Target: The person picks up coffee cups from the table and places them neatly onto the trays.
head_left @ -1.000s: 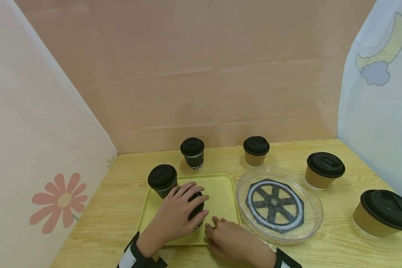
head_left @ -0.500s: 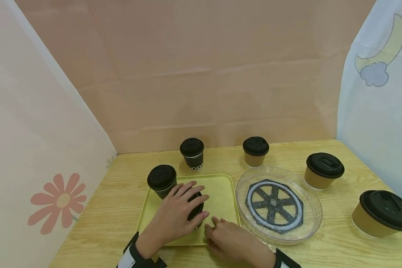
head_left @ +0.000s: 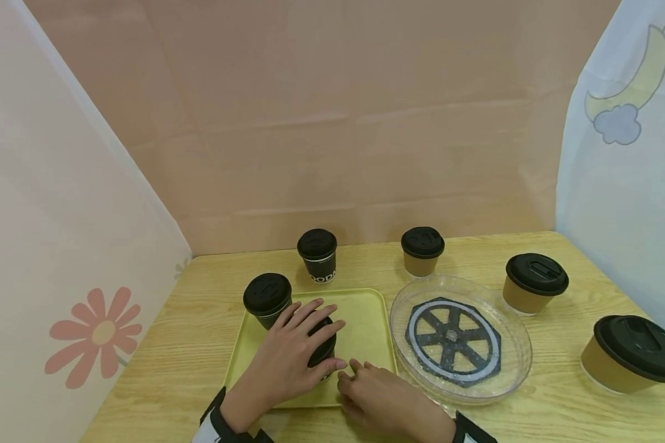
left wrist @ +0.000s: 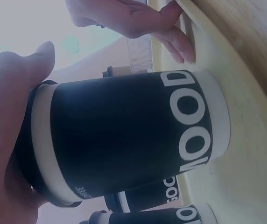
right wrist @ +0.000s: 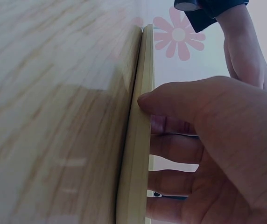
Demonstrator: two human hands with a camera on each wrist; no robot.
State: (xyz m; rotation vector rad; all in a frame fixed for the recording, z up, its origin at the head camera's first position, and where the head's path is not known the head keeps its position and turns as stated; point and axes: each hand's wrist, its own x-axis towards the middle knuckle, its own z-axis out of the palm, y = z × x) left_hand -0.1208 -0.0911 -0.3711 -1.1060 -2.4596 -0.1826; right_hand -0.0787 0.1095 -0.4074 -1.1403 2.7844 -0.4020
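Observation:
My left hand [head_left: 288,360] lies over a black paper coffee cup [left wrist: 119,135] standing upright on the yellow tray [head_left: 360,320]. Its fingers spread straight across the black lid, while the thumb stands off the lid's edge in the left wrist view. At the tray's near edge, my right hand [head_left: 388,397] pinches the rim [right wrist: 136,140], thumb outside and fingers inside. Another black lidded cup [head_left: 268,299] stands by the tray's left side; whether it is fully on the tray is hard to tell.
Behind the tray stands a third black cup [head_left: 318,255]. Right of it lies a clear round dish [head_left: 518,363] with a dark wheel-like pattern. Brown tubs with black lids stand around it: one behind [head_left: 421,264], one at right [head_left: 523,298], one nearer [head_left: 609,363].
My left thumb has straightened slightly outward from the cup. The right hand, tray and cups keep their places; the head view has shifted very slightly.

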